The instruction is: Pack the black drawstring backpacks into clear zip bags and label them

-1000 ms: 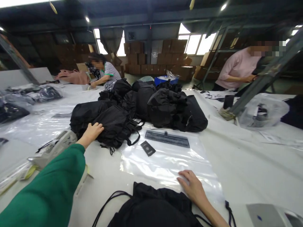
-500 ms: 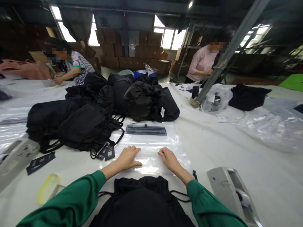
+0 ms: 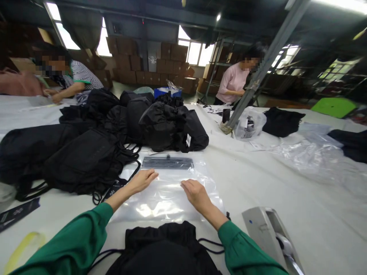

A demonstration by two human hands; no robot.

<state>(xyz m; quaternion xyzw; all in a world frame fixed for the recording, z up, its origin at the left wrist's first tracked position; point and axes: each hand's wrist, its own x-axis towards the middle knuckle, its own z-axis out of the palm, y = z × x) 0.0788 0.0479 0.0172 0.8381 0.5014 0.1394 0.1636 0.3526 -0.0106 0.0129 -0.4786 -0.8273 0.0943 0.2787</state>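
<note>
A clear plastic bag (image 3: 166, 194) with a dark printed strip (image 3: 168, 163) at its far end lies flat on the white table. My left hand (image 3: 142, 180) rests open and flat on the bag's left part. My right hand (image 3: 196, 194) lies open and flat on its right part. Both arms wear green sleeves. A black drawstring bag (image 3: 163, 248) sits right in front of me, at the bag's near edge. Beside my left hand, a pile of black bags (image 3: 83, 156) trails its cords next to small black tags (image 3: 111, 191).
More black bags (image 3: 172, 124) are heaped behind the plastic bag. A grey tape dispenser (image 3: 271, 238) stands at the near right. Two people work at the far side of the table (image 3: 258, 179). Loose plastic sheets (image 3: 309, 152) and a slanted metal post (image 3: 258, 65) stand to the right.
My left hand left the black bag pile and came onto the clear bag beside my right hand. Both hands have since slid a little farther up the bag, apart.
</note>
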